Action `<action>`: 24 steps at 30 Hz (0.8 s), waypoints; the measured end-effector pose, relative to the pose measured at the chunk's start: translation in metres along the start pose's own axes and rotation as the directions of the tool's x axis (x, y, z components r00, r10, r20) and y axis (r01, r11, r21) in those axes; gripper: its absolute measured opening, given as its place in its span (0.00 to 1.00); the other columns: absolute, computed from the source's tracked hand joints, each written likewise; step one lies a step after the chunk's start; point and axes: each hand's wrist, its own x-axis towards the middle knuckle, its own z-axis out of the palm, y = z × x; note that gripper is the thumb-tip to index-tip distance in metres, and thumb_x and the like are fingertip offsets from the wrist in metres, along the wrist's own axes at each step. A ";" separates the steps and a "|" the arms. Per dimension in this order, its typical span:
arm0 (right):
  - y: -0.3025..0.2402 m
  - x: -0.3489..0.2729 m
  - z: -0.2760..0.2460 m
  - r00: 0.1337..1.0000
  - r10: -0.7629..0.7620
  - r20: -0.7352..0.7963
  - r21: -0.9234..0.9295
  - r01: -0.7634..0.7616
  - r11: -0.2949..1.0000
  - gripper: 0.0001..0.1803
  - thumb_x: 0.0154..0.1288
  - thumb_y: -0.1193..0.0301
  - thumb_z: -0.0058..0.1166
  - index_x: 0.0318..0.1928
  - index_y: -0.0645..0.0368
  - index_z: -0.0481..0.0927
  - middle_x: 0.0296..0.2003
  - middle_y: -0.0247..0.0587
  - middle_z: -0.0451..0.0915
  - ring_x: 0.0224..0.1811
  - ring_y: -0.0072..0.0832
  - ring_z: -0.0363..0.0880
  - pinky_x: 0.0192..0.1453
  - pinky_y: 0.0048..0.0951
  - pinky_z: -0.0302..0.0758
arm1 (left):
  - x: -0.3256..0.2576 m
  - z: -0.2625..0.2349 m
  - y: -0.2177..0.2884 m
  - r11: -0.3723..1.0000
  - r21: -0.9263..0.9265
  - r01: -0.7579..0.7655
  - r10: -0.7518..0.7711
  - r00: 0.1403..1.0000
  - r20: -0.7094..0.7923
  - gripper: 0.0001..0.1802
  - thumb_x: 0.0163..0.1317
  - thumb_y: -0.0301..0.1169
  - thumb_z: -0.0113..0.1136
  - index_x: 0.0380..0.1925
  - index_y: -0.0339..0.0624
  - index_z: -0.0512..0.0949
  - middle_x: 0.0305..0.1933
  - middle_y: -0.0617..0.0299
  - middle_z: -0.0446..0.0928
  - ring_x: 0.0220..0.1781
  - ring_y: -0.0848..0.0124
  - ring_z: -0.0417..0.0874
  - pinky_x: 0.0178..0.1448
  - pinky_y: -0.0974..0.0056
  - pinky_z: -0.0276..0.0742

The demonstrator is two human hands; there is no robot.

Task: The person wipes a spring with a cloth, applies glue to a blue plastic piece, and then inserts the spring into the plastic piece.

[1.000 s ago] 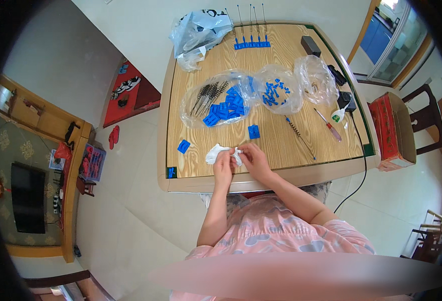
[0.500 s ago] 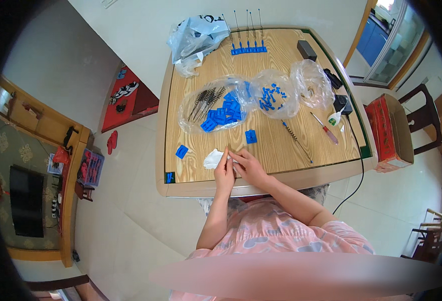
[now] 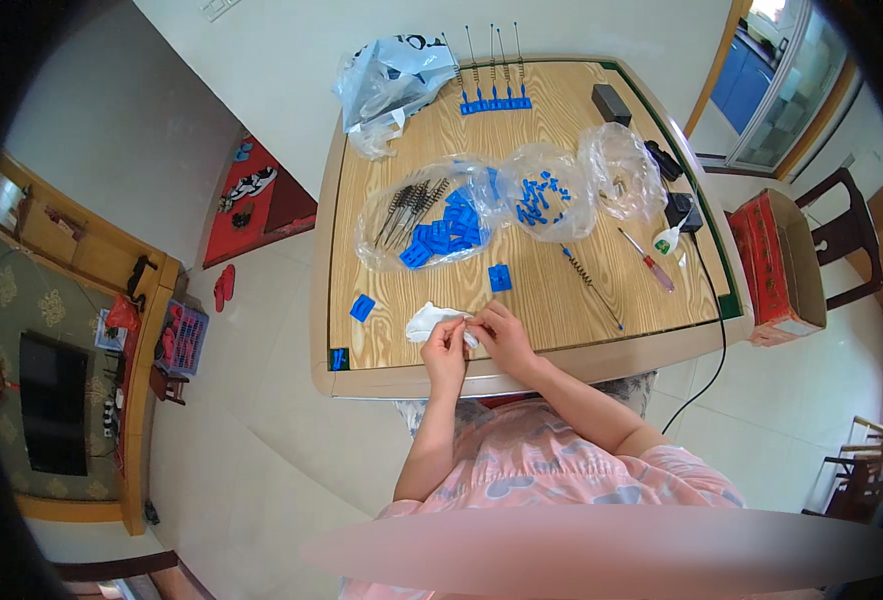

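Crumpled white sheet point(image 3: 423, 323) with an uneven outline

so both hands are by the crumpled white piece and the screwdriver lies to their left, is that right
The left hand and right hand are by the crumpled white piece, but the head view shows the screwdriver to their right, not left.
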 end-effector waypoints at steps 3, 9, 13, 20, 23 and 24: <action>0.002 0.000 -0.001 0.999 0.053 0.005 -0.009 -0.053 0.999 0.05 0.58 0.76 0.59 0.32 0.64 0.76 0.31 0.44 0.72 0.29 0.36 0.75 0.32 0.33 0.71 | 0.001 0.001 0.003 1.000 0.025 0.003 -0.002 1.000 -0.026 0.03 0.63 0.24 0.58 0.31 0.37 0.75 0.24 0.66 0.77 0.22 0.83 0.72 0.25 0.76 0.66; -0.011 0.001 0.002 0.999 0.030 -0.029 0.013 -0.029 0.999 0.07 0.59 0.76 0.58 0.38 0.62 0.78 0.33 0.45 0.73 0.32 0.39 0.76 0.35 0.34 0.73 | 0.000 0.003 0.004 0.998 -0.046 -0.035 0.031 0.994 -0.105 0.04 0.63 0.24 0.58 0.31 0.39 0.73 0.27 0.65 0.77 0.24 0.82 0.73 0.26 0.75 0.68; 0.000 0.001 -0.001 0.996 -0.084 0.008 0.011 0.084 0.996 0.10 0.61 0.76 0.55 0.44 0.62 0.80 0.34 0.47 0.75 0.35 0.44 0.77 0.38 0.36 0.74 | -0.002 0.005 0.009 0.995 -0.074 -0.069 0.060 0.992 -0.110 0.04 0.64 0.23 0.57 0.38 0.37 0.75 0.33 0.65 0.77 0.28 0.82 0.73 0.28 0.76 0.69; 0.002 -0.001 -0.002 1.000 -0.030 -0.005 0.016 0.030 0.999 0.06 0.60 0.77 0.55 0.38 0.63 0.79 0.33 0.47 0.74 0.35 0.45 0.76 0.37 0.37 0.73 | -0.002 -0.002 0.007 0.961 0.131 -0.243 0.227 0.966 0.126 0.16 0.65 0.22 0.54 0.53 0.38 0.74 0.34 0.68 0.75 0.29 0.84 0.70 0.30 0.78 0.67; -0.001 -0.001 -0.001 1.000 0.017 0.006 -0.009 -0.017 1.000 0.04 0.60 0.76 0.56 0.35 0.64 0.77 0.32 0.47 0.74 0.34 0.46 0.75 0.36 0.38 0.72 | -0.002 -0.006 -0.005 0.977 0.103 -0.188 0.177 0.978 0.111 0.10 0.65 0.22 0.55 0.47 0.39 0.76 0.30 0.69 0.74 0.26 0.84 0.70 0.27 0.77 0.65; -0.002 -0.001 0.000 1.000 0.016 0.002 -0.009 -0.016 1.000 0.04 0.60 0.76 0.56 0.35 0.64 0.77 0.32 0.47 0.73 0.34 0.46 0.75 0.36 0.38 0.72 | -0.001 -0.009 -0.012 0.989 0.070 -0.127 0.120 0.988 0.102 0.07 0.65 0.22 0.55 0.43 0.39 0.76 0.27 0.70 0.73 0.25 0.85 0.69 0.26 0.77 0.64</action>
